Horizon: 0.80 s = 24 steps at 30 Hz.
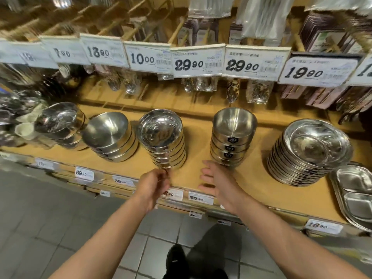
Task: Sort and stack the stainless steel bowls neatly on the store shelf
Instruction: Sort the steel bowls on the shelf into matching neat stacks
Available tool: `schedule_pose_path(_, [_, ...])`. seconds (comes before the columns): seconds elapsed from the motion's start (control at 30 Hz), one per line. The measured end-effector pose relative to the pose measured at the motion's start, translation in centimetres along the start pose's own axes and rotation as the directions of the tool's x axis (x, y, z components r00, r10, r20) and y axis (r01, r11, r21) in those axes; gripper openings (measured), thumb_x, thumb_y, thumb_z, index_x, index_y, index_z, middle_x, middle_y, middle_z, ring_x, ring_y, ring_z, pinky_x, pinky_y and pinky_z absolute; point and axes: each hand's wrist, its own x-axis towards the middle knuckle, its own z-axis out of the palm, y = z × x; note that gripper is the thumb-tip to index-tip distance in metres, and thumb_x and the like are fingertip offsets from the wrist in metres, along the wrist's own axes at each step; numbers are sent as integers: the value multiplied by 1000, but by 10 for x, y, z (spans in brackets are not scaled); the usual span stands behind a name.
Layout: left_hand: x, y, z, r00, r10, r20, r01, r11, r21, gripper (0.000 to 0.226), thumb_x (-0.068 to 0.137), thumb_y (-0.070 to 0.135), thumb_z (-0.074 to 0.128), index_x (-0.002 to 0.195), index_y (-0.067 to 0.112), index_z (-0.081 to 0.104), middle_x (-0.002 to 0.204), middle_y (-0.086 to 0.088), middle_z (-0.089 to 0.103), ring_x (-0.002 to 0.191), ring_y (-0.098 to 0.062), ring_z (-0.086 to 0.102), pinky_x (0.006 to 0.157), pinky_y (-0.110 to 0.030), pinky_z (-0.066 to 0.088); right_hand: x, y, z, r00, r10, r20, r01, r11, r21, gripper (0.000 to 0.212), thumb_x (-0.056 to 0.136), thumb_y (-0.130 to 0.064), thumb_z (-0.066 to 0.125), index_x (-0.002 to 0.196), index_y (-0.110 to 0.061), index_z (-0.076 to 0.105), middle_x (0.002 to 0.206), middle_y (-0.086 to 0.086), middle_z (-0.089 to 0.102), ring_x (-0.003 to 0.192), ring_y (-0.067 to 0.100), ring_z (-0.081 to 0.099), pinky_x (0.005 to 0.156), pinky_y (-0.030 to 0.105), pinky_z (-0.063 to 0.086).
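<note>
Several stacks of stainless steel bowls stand on the wooden shelf. A shiny stack is in the middle, a matte stack with dark labels to its right, and a leaning matte stack to its left. A tilted shiny stack is further left. My left hand hovers just below the base of the middle stack, fingers curled, holding nothing visible. My right hand is spread open at the foot of the labelled stack, empty.
A tall pile of wide steel plates stands at the right, with divided steel trays at the far right edge. Price tags hang above, with packed spoons behind. Shelf-edge labels line the front. Tiled floor lies below.
</note>
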Motion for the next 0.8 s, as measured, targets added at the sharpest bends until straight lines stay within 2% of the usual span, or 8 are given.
schedule_pose_path(0.07, [12, 16, -17, 998, 29, -53, -34, 995, -97, 23, 106, 17, 41, 100, 6, 60, 69, -7, 63, 64, -22, 57, 55, -30, 55, 10, -9, 23, 1000, -20, 15, 20, 1000, -9, 48, 105, -39, 48, 150, -24, 40, 154, 9, 42, 126, 22, 53, 88, 38, 59])
schedule_pose_path(0.2, [29, 44, -25, 997, 83, 8, -82, 992, -91, 22, 106, 41, 47, 107, 25, 63, 94, -1, 70, 86, -20, 69, 57, -29, 59, 31, -15, 61, 997, -61, -37, 62, 997, 35, 61, 103, -41, 51, 158, -34, 25, 168, -5, 19, 145, 26, 36, 94, 42, 55])
schedule_pose_path(0.27, [37, 51, -24, 991, 91, 103, -86, 995, -53, 24, 102, 45, 51, 101, 28, 68, 95, -1, 78, 86, -18, 75, 67, -34, 61, 38, -11, 74, 995, -59, -79, 66, 994, 90, 52, 102, -47, 51, 151, -39, 35, 162, -4, 33, 141, 24, 41, 92, 41, 54])
schedule_pose_path(0.37, [51, 56, -25, 978, 92, 188, -96, 995, 10, 32, 101, 49, 48, 98, 31, 75, 98, 7, 79, 92, -14, 72, 83, -38, 56, 49, -5, 87, 990, -78, -116, 95, 984, 149, 17, 103, -48, 49, 115, -46, 60, 135, -13, 59, 130, 15, 50, 90, 40, 53])
schedule_pose_path(0.47, [64, 64, -26, 963, 77, 260, -89, 996, 31, 28, 104, 49, 44, 102, 40, 70, 89, 16, 79, 98, -13, 71, 93, -42, 55, 57, -5, 91, 978, -140, -157, 170, 966, 196, 20, 98, -53, 52, 113, -47, 65, 127, -14, 65, 128, 14, 55, 100, 47, 52])
schedule_pose_path(0.57, [75, 74, -25, 945, 67, 319, -89, 994, 55, 28, 106, 50, 41, 111, 36, 65, 86, 16, 79, 89, -11, 76, 101, -46, 52, 63, -9, 96, 970, -175, -168, 208, 956, 206, 24, 89, -60, 59, 109, -53, 70, 126, -14, 68, 126, 14, 57, 102, 50, 52])
schedule_pose_path(0.63, [82, 80, -22, 936, 61, 346, -89, 994, 64, 30, 106, 48, 40, 111, 34, 66, 86, 14, 79, 98, -16, 73, 106, -49, 49, 70, -11, 98, 966, -162, -200, 207, 951, 228, 18, 96, -52, 55, 98, -54, 73, 125, -13, 67, 127, 17, 56, 105, 53, 50])
schedule_pose_path(0.8, [92, 90, -16, 928, 54, 368, -82, 995, 60, 30, 106, 48, 41, 108, 29, 66, 84, 10, 80, 102, -19, 67, 113, -52, 44, 83, -18, 98, 965, -153, -213, 202, 951, 233, 35, 103, -48, 44, 91, -51, 77, 109, -19, 74, 127, 15, 57, 107, 53, 49])
